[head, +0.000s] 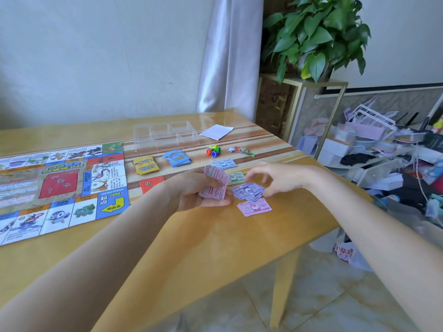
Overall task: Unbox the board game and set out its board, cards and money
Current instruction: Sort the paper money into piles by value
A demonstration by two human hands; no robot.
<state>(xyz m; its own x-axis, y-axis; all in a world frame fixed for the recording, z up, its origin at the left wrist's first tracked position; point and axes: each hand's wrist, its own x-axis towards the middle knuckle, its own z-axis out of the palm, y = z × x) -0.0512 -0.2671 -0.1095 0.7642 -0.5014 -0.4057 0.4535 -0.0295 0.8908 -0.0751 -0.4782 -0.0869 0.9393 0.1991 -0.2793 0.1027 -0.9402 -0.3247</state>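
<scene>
- Head view: a person's two bare arms reach over a yellow table (191, 248) towards sorted play money at centre frame.
- The left hand (191, 195) grasps a fanned wad of pink banknotes (214, 184), fingers curled under, thumb on top.
- The right hand (275, 179) hovers above the purple notes, fingers loosely bent and pinching nothing; it looks released.
- Handling, as a judgement: the notes look thin, light and floppy, likely to slide and scatter, so pinching one by a short edge or corner should suit best.
- Money piles on the table: four, namely a purple pile (248, 191), a pink pile (254, 207) below it, a green pile (236, 178) and a blue pile (223, 164) further up. Notes per pile cannot be counted.
- Card stacks: three, yellow (145, 165), blue (177, 158) and red (149, 184), left of centre.
- One unfolded game board (60, 185) lies flat at left.
- One clear plastic tray (165, 136) sits upper centre, with one white sheet (216, 132) just right of it.
- A cluster of coloured pawns (212, 150) and a scatter of small tokens (241, 150) lie near it; neither count is clear.
</scene>
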